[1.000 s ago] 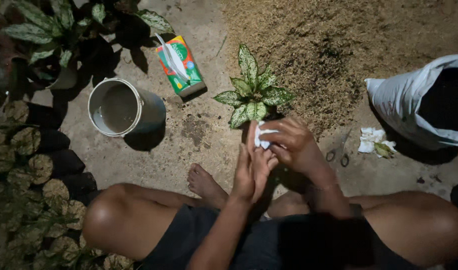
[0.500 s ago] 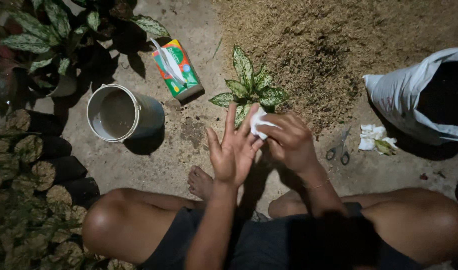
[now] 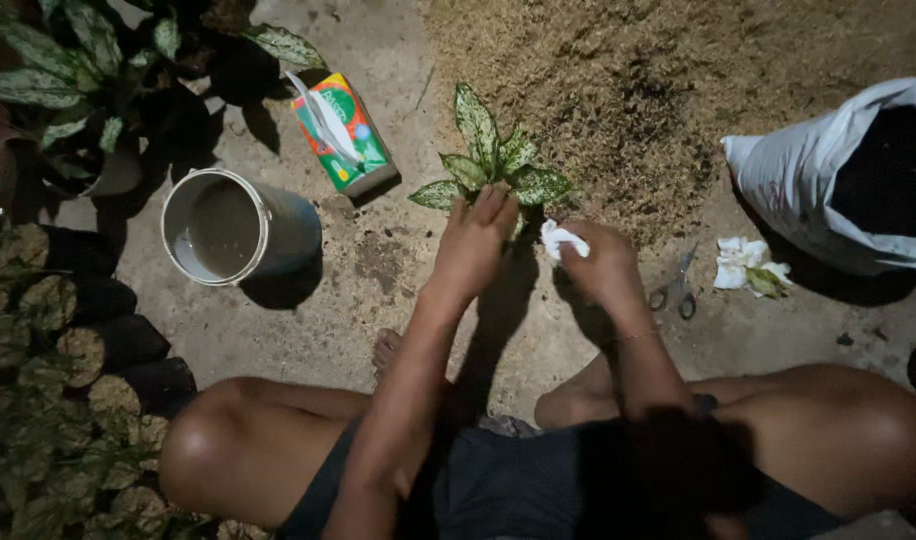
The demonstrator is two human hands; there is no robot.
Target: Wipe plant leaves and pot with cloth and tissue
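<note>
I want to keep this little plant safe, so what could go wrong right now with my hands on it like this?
1. Your left hand presses on the small green-and-white speckled plant; its leaves might bend or tear.
2. The crumpled white tissue in your right hand could shred against the leaves or gritty ground.
3. The small metal scissors lie on the ground close beside your right wrist; a careless reach might catch them.
</note>
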